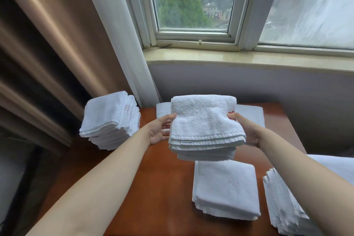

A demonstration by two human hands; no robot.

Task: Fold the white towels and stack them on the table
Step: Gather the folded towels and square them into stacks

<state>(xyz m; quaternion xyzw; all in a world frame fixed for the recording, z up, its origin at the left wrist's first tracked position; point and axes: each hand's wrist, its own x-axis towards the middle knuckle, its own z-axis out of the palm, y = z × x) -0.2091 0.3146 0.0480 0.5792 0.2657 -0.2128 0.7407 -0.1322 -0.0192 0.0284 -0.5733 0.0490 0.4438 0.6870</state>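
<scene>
Nearest, a folded towel lies by the desk's near right edge. Above mid-desk, my left hand and right hand clamp a folded towel bundle; uneven release could splay it. Beyond, the stack overhangs the far left corner. No containers.

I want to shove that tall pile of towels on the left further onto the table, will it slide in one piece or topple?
The tall pile will probably shift unevenly: it already leans, with layers fanned out of line. It looks soft, so a push high up would likely squash or spill the top towels. It also seems to overhang the table edge, so push low and support it.
</scene>
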